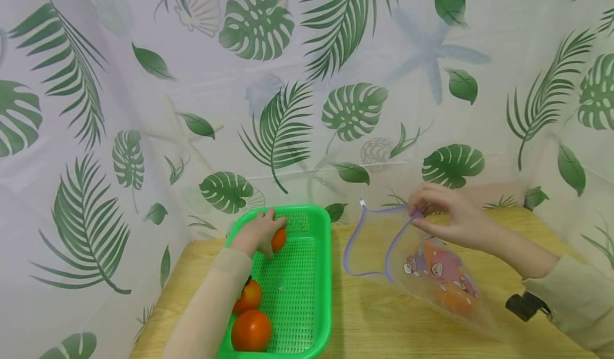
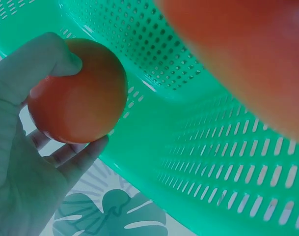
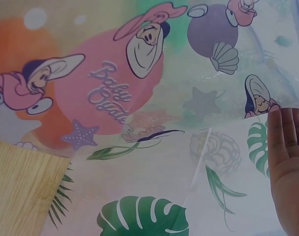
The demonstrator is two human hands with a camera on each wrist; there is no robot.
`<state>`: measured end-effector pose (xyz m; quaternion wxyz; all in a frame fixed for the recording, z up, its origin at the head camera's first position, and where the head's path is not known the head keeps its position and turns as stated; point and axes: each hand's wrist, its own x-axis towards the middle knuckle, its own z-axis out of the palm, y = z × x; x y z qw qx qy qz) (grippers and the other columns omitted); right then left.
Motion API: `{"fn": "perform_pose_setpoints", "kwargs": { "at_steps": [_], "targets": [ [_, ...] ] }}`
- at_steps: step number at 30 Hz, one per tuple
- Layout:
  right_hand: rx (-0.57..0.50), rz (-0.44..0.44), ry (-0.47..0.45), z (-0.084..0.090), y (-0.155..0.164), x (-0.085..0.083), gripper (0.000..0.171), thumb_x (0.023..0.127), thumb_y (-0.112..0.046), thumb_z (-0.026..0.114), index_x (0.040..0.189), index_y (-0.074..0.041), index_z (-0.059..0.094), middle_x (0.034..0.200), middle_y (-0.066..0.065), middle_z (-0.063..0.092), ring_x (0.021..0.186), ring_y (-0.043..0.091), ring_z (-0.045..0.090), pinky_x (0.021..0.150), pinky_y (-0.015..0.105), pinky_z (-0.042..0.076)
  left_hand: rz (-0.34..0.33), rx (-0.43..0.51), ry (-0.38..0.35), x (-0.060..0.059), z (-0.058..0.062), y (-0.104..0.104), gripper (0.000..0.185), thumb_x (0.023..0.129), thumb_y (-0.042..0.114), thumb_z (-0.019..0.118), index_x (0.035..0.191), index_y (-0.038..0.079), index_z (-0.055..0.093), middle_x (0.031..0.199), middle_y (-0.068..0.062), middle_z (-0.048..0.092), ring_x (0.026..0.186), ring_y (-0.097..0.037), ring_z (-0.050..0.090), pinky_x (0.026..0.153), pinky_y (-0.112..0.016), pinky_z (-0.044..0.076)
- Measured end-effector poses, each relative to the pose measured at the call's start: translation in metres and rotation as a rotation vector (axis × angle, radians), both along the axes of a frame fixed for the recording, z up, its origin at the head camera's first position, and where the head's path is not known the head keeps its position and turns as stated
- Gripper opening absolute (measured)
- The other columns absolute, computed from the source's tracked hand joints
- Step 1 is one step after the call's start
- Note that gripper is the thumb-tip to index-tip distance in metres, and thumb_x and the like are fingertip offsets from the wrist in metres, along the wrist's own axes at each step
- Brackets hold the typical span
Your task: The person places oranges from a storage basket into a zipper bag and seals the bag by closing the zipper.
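My left hand (image 1: 260,232) reaches into the far left part of a green plastic basket (image 1: 326,274). In the left wrist view its thumb and fingers grip a smooth, round orange-red fruit (image 2: 78,98). Two more such fruits, a nearer one (image 1: 251,331) and one partly behind my forearm (image 1: 249,296), lie along the basket's left side. To the right, my right hand (image 1: 448,215) pinches the top edge of a clear zip bag (image 1: 408,274) between thumb and fingers. The bag's purple-edged mouth gapes toward the basket. Through its cartoon print, something orange (image 1: 455,300) shows low inside.
Basket and bag are over a wood-grain table (image 1: 369,321). A white zipper slider (image 1: 362,203) sits at the bag's far corner. Behind the table hangs a leaf-printed sheet (image 1: 307,151), close to the basket's far end. A dark device (image 1: 525,306) is strapped at my right wrist.
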<state>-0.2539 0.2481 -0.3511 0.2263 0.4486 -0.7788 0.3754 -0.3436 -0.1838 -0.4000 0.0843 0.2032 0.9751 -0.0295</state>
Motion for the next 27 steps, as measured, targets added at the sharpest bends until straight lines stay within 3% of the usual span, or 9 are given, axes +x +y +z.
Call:
{"fn": "perform_pose_setpoints", "kwargs": {
  "at_steps": [17, 27],
  "targets": [
    [0.013, 0.002, 0.007, 0.0018, -0.0028, 0.0016, 0.046, 0.076, 0.018, 0.08, 0.104, -0.017, 0.07, 0.104, -0.002, 0.064, 0.096, -0.001, 0.062, 0.082, 0.011, 0.055, -0.096, -0.026, 0.062, 0.0011, -0.0014, 0.0001, 0.087, 0.069, 0.007, 0.098, 0.143, 0.02, 0.055, 0.136, -0.015, 0.047, 0.12, -0.031, 0.048, 0.087, -0.043, 0.06],
    [0.016, 0.008, 0.001, 0.0003, -0.0023, 0.0015, 0.046, 0.077, 0.018, 0.08, 0.104, -0.017, 0.069, 0.105, -0.001, 0.064, 0.097, -0.001, 0.062, 0.082, 0.012, 0.056, -0.136, -0.02, 0.098, 0.007, 0.0038, -0.0003, 0.087, 0.068, 0.009, 0.099, 0.143, 0.019, 0.055, 0.133, -0.014, 0.046, 0.119, -0.031, 0.049, 0.09, -0.043, 0.059]
  ]
}}
